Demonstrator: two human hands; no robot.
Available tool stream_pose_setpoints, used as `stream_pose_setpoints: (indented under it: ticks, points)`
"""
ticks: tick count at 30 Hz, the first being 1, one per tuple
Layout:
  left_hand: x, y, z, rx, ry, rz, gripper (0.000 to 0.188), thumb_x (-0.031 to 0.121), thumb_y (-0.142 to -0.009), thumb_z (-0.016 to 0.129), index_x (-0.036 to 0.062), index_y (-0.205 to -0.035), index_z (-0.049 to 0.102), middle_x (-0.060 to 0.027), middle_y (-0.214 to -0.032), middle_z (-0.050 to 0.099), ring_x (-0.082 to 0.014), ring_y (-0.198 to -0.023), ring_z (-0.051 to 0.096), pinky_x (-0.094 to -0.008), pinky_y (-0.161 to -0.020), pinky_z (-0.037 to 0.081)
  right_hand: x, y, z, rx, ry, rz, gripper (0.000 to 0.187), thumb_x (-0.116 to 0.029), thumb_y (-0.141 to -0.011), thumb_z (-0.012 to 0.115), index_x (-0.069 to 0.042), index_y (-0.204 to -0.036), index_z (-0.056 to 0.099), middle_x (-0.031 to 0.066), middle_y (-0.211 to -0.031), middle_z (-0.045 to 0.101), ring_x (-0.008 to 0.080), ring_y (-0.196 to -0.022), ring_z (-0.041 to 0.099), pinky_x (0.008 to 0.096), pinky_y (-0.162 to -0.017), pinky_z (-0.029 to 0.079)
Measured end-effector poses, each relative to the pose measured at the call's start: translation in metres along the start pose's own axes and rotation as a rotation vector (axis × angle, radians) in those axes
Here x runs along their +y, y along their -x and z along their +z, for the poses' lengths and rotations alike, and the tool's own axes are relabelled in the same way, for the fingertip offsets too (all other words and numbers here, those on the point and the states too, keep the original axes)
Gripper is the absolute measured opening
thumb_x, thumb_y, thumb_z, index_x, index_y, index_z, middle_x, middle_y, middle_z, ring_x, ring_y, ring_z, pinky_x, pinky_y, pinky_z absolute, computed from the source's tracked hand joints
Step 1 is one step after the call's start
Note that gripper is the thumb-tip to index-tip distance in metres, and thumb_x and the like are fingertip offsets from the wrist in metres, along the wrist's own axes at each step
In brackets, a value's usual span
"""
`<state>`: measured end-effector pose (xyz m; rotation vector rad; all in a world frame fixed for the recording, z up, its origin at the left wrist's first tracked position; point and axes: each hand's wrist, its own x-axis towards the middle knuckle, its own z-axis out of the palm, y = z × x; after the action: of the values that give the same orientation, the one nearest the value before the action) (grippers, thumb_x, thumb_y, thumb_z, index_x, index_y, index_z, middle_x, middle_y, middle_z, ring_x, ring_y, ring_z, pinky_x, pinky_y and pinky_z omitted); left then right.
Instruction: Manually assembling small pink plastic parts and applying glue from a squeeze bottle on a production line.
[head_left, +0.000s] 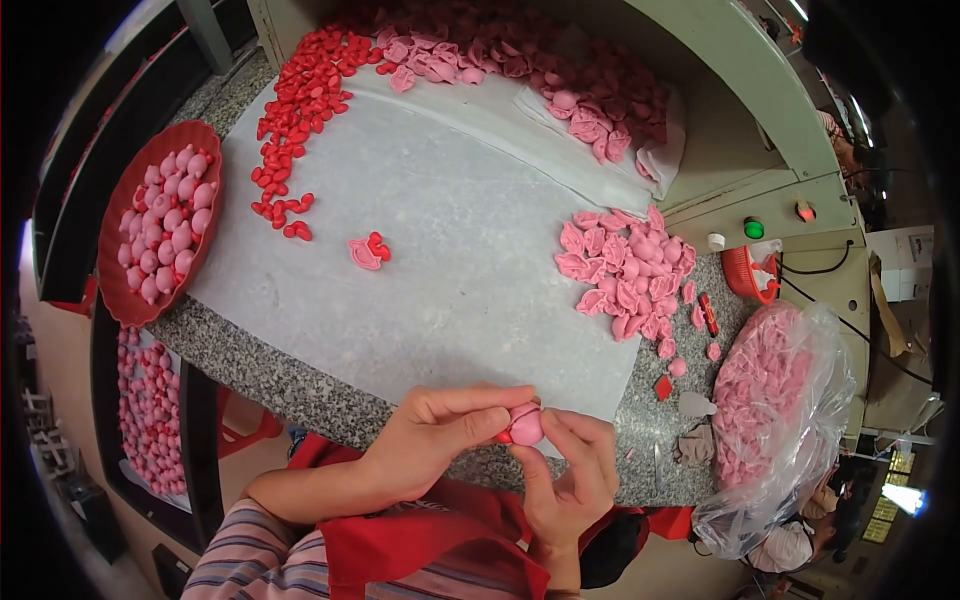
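Just past the table's near edge, both of my hands pinch one small rounded pink piece (527,427) with a bit of red at its left side. My left hand (430,440) grips the red side between thumb and fingers. On the other side, the thumb and fingertips of my right hand (572,480) press against the pink part. Farther off on the white paper (430,230) lies a pink cupped shell (365,254) with a red piece at its edge. A pile of pink shells (630,265) lies to the right.
Small red pieces (300,100) line the paper's far left, and more pink shells (590,110) fill the grey-green machine's opening (740,90). A red scalloped basket (120,200) of joined pieces stands left. At right are a clear bag (770,390) of pink parts and a red marker (708,313).
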<state>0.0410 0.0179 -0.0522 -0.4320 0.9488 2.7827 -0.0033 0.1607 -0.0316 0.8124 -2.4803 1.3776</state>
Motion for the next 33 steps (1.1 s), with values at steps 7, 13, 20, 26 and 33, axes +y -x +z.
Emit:
stream_pose_setpoints:
  ticks: [7, 13, 20, 26, 33]
  points:
    - [0.0, 0.001, 0.002, -0.006, -0.096, 0.045, 0.027, 0.005, -0.089, 0.046, -0.0014, -0.114, 0.053, -0.0149, -0.113, 0.054, -0.0201, -0.104, 0.052, -0.0309, -0.088, 0.045, 0.0, 0.003, 0.0, -0.016, 0.069, -0.049, 0.037, 0.001, -0.058, 0.074, 0.0, -0.094, 0.062, 0.0122, -0.086, 0.057, 0.0221, -0.077, 0.055, 0.0282, -0.066, 0.045]
    - [-0.003, 0.006, 0.005, -0.091, -0.244, 0.227, 0.034, -0.002, -0.084, 0.052, 0.0024, -0.117, 0.053, -0.0128, -0.119, 0.046, -0.0172, -0.109, 0.046, -0.0262, -0.089, 0.04, 0.003, 0.008, 0.006, 0.056, 0.107, -0.106, 0.034, 0.001, -0.061, 0.072, -0.003, -0.094, 0.063, 0.0094, -0.087, 0.058, 0.021, -0.073, 0.053, 0.0277, -0.062, 0.044]
    - [-0.012, 0.008, 0.009, -0.048, -0.388, 0.394, 0.04, -0.006, -0.079, 0.057, 0.0032, -0.118, 0.053, -0.0091, -0.11, 0.047, -0.0147, -0.099, 0.047, -0.024, -0.083, 0.041, 0.007, 0.017, 0.011, 0.147, 0.182, -0.248, 0.031, -0.002, -0.067, 0.07, -0.007, -0.097, 0.062, 0.0069, -0.091, 0.058, 0.0196, -0.072, 0.048, 0.0276, -0.059, 0.043]
    - [-0.017, 0.009, 0.01, 0.011, -0.42, 0.411, 0.039, -0.008, -0.077, 0.058, 0.0001, -0.115, 0.053, -0.0103, -0.11, 0.048, -0.0153, -0.097, 0.05, -0.0241, -0.082, 0.042, 0.012, 0.021, 0.017, 0.187, 0.212, -0.305, 0.028, -0.004, -0.071, 0.064, -0.005, -0.099, 0.059, 0.0083, -0.089, 0.051, 0.0207, -0.072, 0.049, 0.0294, -0.06, 0.04]
    - [-0.018, 0.011, 0.012, 0.034, -0.29, 0.438, 0.038, -0.011, -0.073, 0.06, -0.0013, -0.11, 0.056, -0.0125, -0.109, 0.05, -0.0182, -0.097, 0.052, -0.0263, -0.082, 0.043, 0.012, 0.022, 0.018, 0.217, 0.188, -0.319, 0.03, -0.002, -0.069, 0.062, -0.006, -0.099, 0.058, 0.0076, -0.089, 0.05, 0.0201, -0.071, 0.048, 0.0292, -0.06, 0.04]
